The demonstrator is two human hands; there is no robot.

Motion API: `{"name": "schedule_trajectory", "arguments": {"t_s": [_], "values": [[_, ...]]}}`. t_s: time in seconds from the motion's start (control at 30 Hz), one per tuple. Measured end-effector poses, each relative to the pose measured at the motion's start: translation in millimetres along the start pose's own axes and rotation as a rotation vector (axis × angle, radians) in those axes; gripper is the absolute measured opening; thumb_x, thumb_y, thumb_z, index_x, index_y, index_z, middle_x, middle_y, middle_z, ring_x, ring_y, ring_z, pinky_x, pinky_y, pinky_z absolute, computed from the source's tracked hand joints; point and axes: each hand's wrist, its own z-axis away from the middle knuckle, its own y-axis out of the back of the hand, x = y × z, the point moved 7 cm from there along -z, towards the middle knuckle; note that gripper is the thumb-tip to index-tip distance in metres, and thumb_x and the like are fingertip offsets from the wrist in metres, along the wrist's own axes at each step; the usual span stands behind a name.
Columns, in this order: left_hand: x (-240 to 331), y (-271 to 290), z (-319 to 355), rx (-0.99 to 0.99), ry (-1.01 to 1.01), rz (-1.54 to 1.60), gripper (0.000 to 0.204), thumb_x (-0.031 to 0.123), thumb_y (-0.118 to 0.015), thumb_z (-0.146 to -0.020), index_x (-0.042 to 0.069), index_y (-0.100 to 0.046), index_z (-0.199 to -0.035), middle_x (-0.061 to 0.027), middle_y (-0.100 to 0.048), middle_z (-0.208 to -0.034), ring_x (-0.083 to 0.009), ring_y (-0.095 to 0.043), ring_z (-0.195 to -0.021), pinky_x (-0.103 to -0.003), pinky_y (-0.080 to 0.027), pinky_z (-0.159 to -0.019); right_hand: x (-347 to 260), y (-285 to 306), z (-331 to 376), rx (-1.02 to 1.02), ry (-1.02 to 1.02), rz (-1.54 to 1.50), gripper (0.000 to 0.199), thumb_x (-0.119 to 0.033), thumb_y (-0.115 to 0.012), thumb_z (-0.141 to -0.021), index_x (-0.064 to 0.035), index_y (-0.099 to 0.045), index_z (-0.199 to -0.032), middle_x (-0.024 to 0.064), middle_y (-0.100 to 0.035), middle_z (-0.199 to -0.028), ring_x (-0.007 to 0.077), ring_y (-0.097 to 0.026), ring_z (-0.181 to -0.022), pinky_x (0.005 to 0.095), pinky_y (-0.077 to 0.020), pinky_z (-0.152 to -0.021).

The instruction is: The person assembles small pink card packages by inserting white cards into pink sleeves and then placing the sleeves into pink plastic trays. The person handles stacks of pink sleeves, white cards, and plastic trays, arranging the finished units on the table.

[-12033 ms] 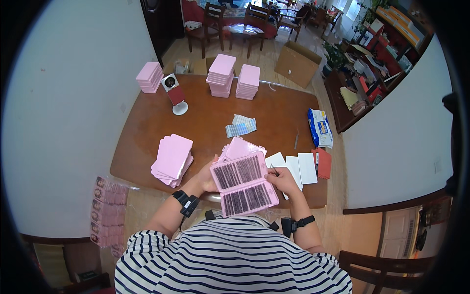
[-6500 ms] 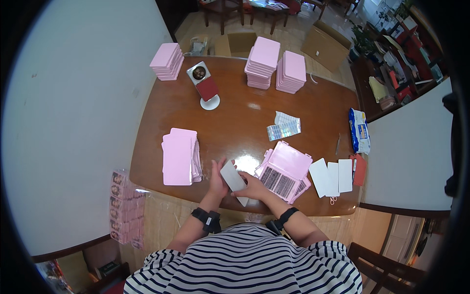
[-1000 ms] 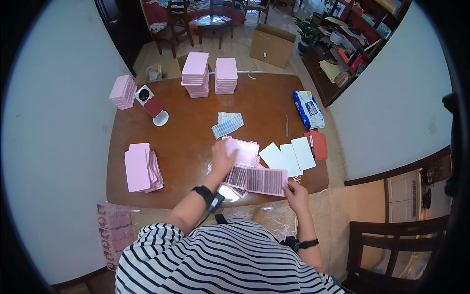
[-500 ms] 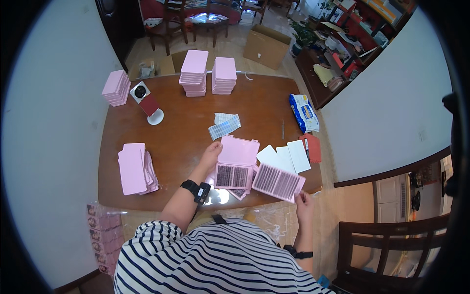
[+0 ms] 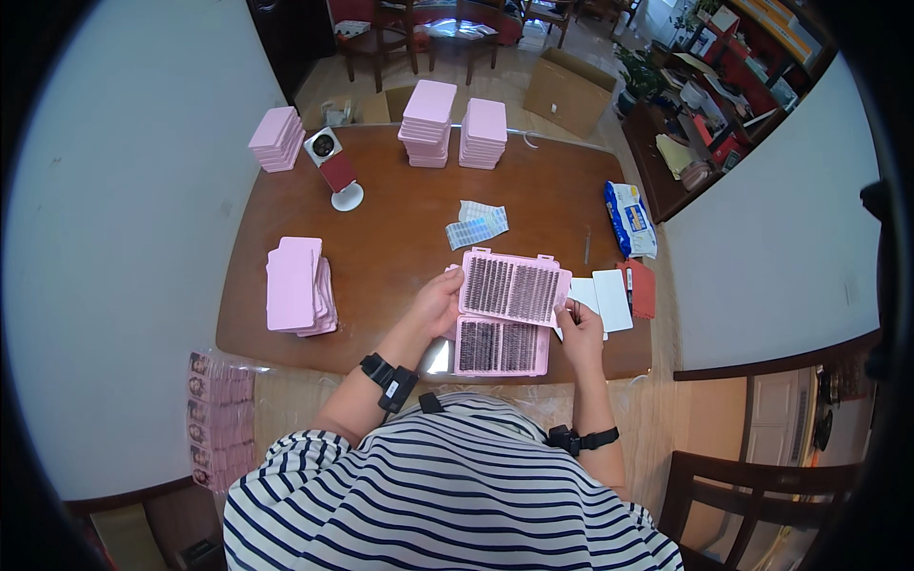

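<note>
A pink flat case (image 5: 505,314) lies open in front of me on the brown table (image 5: 400,238), both halves showing rows of dark strips. My left hand (image 5: 438,300) grips its left edge by the hinge. My right hand (image 5: 579,328) is at the right edge of the lid half, fingers pinched on its corner.
A fanned pile of pink cases (image 5: 297,285) lies at the left. Three pink stacks (image 5: 428,124) stand at the far side, beside a small white stand with a red card (image 5: 335,176). White cards (image 5: 605,295), a red booklet (image 5: 640,287), a blue packet (image 5: 628,219) and sticker sheets (image 5: 478,224) lie right.
The pink case, partly open half a second ago with my right hand off to its lower right, is now spread fully open, and both hands are on its edges.
</note>
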Motion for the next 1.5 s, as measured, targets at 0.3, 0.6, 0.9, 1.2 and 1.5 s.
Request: {"name": "schedule_trajectory", "arguments": {"t_s": [0.3,0.6,0.9,1.2,1.5], "values": [[-0.6,-10.9,13.3,0.035,-0.007,0.008,0.034,0.015,-0.04,-0.108,-0.001,-0.052,-0.135,-0.014,-0.064,-0.128,-0.0223,-0.065,-0.115,-0.037,-0.053,-0.102,-0.5,1.0,-6.1,-0.021,0.023,0.043,0.022,-0.017,-0.069,-0.094,0.0025,-0.074,-0.104,-0.0044,-0.06,-0.067,0.0032,-0.045,-0.06,0.024,-0.0389,-0.055],[-4.0,-16.8,14.6,-0.003,-0.018,-0.012,0.033,0.016,-0.041,-0.108,-0.001,-0.054,-0.134,-0.0135,-0.065,-0.127,-0.0223,-0.065,-0.115,-0.037,-0.053,-0.101,4.2,5.8,-5.4,-0.016,0.023,0.096,0.023,-0.018,-0.069,-0.093,0.0016,-0.074,-0.105,-0.0031,-0.059,-0.065,0.0043,-0.046,-0.059,0.0252,-0.0395,-0.055],[-3.0,-22.6,17.4,-0.012,-0.018,-0.001,0.03,0.015,-0.043,-0.108,-0.003,-0.056,-0.128,-0.0146,-0.066,-0.122,-0.0232,-0.067,-0.11,-0.036,-0.054,-0.1,-1.9,6.7,-1.2,-0.018,0.017,0.141,0.025,-0.019,-0.069,-0.093,0.0021,-0.074,-0.105,-0.0005,-0.06,-0.064,0.0056,-0.046,-0.059,0.0269,-0.04,-0.055],[-3.7,-36.0,22.3,-0.022,-0.103,-0.21,0.029,0.014,-0.045,-0.108,-0.002,-0.06,-0.127,-0.0103,-0.069,-0.118,-0.0185,-0.067,-0.105,-0.032,-0.053,-0.096,-32.1,-0.6,7.6,0.012,0.094,0.47,0.029,-0.021,-0.064,-0.091,-0.0045,-0.072,-0.114,0.0209,-0.069,-0.075,0.037,-0.067,-0.066,0.0442,-0.052,-0.064],[10.6,-38.8,23.2,0.103,-0.497,-0.78,0.032,0.005,-0.045,-0.106,-0.003,-0.057,-0.134,-0.0078,-0.068,-0.115,-0.0127,-0.064,-0.102,-0.027,-0.05,-0.092,-49.4,6.6,10.9,-0.03,0.01,0.976,0.043,-0.032,-0.061,-0.093,-0.0022,-0.067,-0.124,0.0226,-0.073,-0.089,0.0391,-0.071,-0.084,0.0471,-0.056,-0.076]]}}
